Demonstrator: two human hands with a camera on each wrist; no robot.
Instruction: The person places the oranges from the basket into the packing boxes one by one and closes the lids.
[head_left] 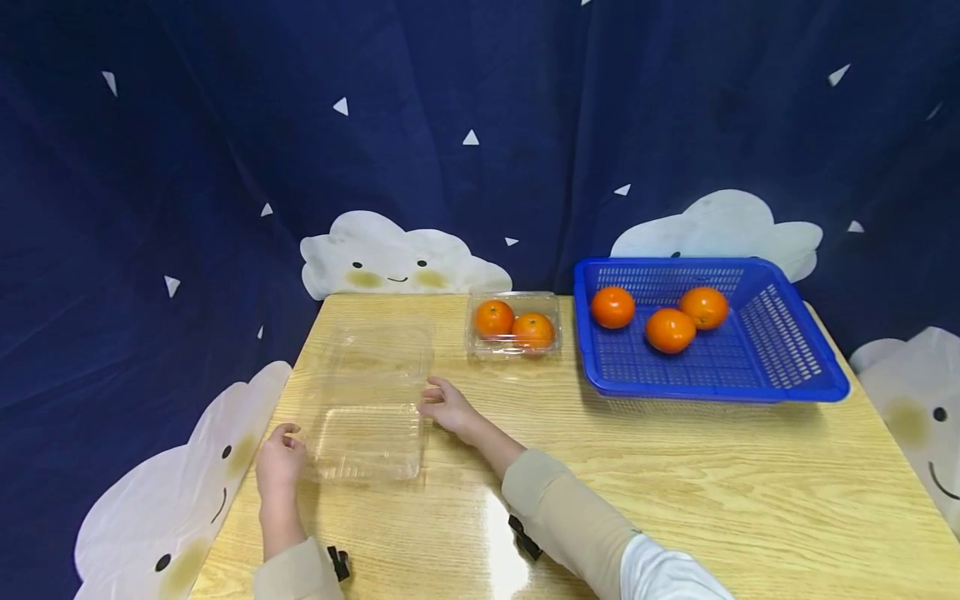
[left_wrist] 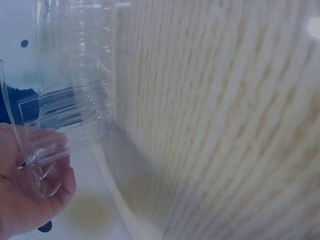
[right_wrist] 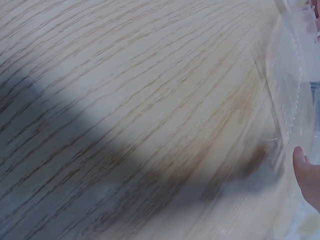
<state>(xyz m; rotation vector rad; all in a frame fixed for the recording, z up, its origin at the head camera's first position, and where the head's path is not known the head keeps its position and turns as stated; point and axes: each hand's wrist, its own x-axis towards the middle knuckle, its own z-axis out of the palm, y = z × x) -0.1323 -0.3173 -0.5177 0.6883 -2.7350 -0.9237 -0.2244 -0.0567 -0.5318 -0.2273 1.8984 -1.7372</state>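
Observation:
A clear plastic clamshell container (head_left: 367,442) lies unfolded at the left of the table, its lid half (head_left: 378,350) toward the back. At its left side is my left hand (head_left: 281,467). In the left wrist view, that hand's curled fingers (left_wrist: 66,185) are around the container's clear rim (left_wrist: 37,182). My right hand (head_left: 450,410) reaches the right edge of the container near the fold, fingers spread and fairly straight. The right wrist view shows only one of its digits (right_wrist: 305,172) beside the clear plastic (right_wrist: 290,90); the other fingers are hidden.
Behind the right hand stands a closed clear container (head_left: 513,354) with two orange fruits (head_left: 495,318) inside. A blue basket (head_left: 720,387) at the back right holds three orange fruits (head_left: 670,331). A dark blue curtain (head_left: 450,75) with cloud shapes hangs behind the wooden table (head_left: 675,483).

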